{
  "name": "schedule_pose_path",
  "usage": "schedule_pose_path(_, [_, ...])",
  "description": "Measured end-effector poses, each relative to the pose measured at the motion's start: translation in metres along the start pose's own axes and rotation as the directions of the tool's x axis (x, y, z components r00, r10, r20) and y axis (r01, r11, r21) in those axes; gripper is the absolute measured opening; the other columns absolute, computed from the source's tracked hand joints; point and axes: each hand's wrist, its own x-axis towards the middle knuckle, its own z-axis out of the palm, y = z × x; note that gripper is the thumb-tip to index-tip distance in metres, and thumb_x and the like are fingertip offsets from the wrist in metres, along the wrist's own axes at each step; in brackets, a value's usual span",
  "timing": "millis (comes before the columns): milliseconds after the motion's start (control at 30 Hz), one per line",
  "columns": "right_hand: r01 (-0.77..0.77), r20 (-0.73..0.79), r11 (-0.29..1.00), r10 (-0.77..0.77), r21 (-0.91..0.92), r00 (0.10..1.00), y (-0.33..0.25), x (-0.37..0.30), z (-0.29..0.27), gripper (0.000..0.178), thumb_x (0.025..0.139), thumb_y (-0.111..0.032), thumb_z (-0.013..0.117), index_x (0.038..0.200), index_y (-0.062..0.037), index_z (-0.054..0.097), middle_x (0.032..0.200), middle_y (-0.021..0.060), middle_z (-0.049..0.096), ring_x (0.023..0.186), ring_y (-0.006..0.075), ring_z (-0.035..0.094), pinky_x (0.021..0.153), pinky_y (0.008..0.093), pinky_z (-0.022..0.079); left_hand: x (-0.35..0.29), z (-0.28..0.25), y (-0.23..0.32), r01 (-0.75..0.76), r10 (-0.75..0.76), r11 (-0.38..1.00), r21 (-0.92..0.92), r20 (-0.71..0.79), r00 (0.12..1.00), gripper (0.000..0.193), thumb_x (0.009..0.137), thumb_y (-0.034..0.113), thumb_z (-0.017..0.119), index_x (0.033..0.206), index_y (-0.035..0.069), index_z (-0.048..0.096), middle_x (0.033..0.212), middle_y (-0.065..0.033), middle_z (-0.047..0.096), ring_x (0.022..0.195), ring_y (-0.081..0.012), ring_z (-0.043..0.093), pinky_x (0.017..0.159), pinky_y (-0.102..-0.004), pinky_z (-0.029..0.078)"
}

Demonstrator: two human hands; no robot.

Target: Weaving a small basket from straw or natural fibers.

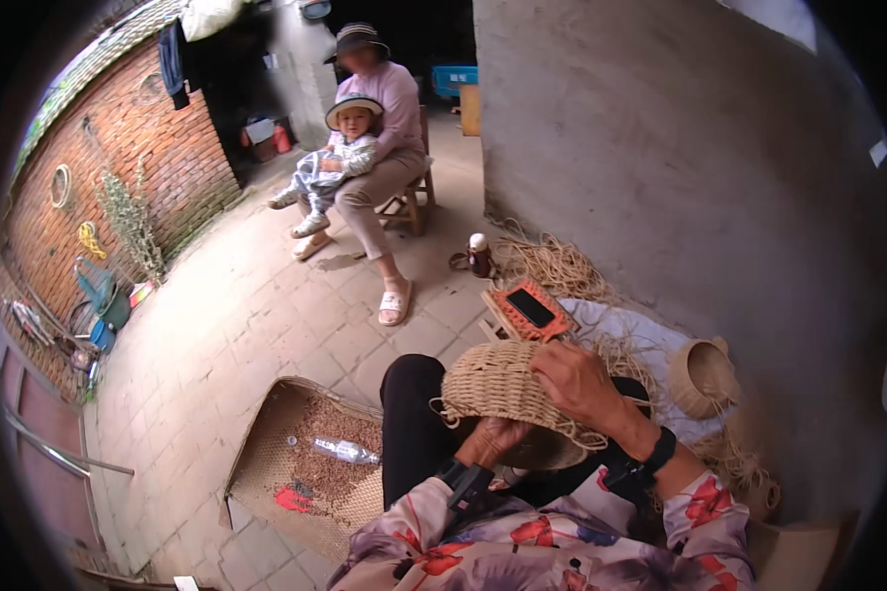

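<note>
A tan woven basket [488, 382], made of twisted straw cord, lies tilted over my lap with its opening toward me. Loose cord ends stick out along its rim. My left hand [496, 439] is closed on the basket's near rim, its fingertips hidden inside. Against the basket's right side, my right hand [574, 382] is bent with its fingers pressed together on the weave. Whether a single strand is pinched there is too small to tell. Both wrists wear dark bands.
Left of my knees sits a woven scoop tray [256, 433] with brown grains and a clear plastic bottle [345, 450]. Ahead, a phone [530, 307] rests on a small orange-topped stool [508, 303]. Straw cord [552, 264] and another basket [702, 379] lie rightward. A seated person [399, 108] holds a child [350, 148].
</note>
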Motion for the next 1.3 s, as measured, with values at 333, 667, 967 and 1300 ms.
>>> schedule_pose_path(333, [0.035, 0.154, 0.976, -0.002, -0.216, 0.988, -0.012, 0.008, -0.008, 0.007, 0.074, -0.009, 0.061, 0.08, -0.0073, 0.057, 0.076, 0.0102, 0.057, 0.071, 0.0299, 0.062, 0.06, 0.0404, 0.05, -0.012, 0.024, -0.011, 0.062, -0.063, 0.998, -0.027, -0.005, 0.998, 0.041, 0.092, 0.024, 0.057, 0.125, 0.001, 0.049, 0.127, -0.0129, 0.054, 0.115, -0.0259, 0.054, 0.103, -0.0423, 0.042])
schedule_pose_path(667, [0.153, 0.323, 0.871, 0.006, -0.467, 0.946, -0.041, 0.013, 0.006, 0.007, 0.074, -0.008, 0.058, 0.08, -0.004, 0.057, 0.076, 0.0119, 0.06, 0.073, 0.0271, 0.064, 0.059, 0.037, 0.053, -0.019, 0.007, -0.014, 0.161, -0.15, 0.986, -0.051, 0.168, 0.974, 0.042, 0.092, 0.031, 0.054, 0.124, 0.004, 0.052, 0.131, -0.0096, 0.053, 0.122, -0.0242, 0.047, 0.107, -0.0448, 0.034])
schedule_pose_path(967, [0.099, 0.226, 0.907, -0.004, -0.409, 0.974, -0.029, 0.014, 0.008, 0.011, 0.07, -0.008, 0.061, 0.077, -0.0027, 0.054, 0.072, 0.013, 0.058, 0.067, 0.0305, 0.062, 0.057, 0.0379, 0.05, -0.041, 0.03, -0.014, 0.389, -0.345, 0.76, 0.52, -0.184, 0.92, 0.033, 0.095, 0.029, 0.053, 0.118, 0.006, 0.058, 0.114, -0.0052, 0.061, 0.096, -0.0147, 0.059, 0.083, -0.034, 0.051])
schedule_pose_path(1300, [-0.036, -0.079, 0.999, 0.035, -0.016, 0.996, -0.007, -0.012, 0.009, 0.014, 0.067, 0.003, 0.06, 0.075, -0.0043, 0.051, 0.066, 0.0113, 0.053, 0.061, 0.0317, 0.057, 0.055, 0.0409, 0.046, -0.087, 0.186, 0.04, -0.37, 0.085, -0.383, 0.847, 0.431, 0.898, 0.02, 0.087, 0.019, 0.062, 0.098, 0.003, 0.063, 0.074, -0.0032, 0.061, 0.065, -0.0138, 0.057, 0.057, -0.0282, 0.045])
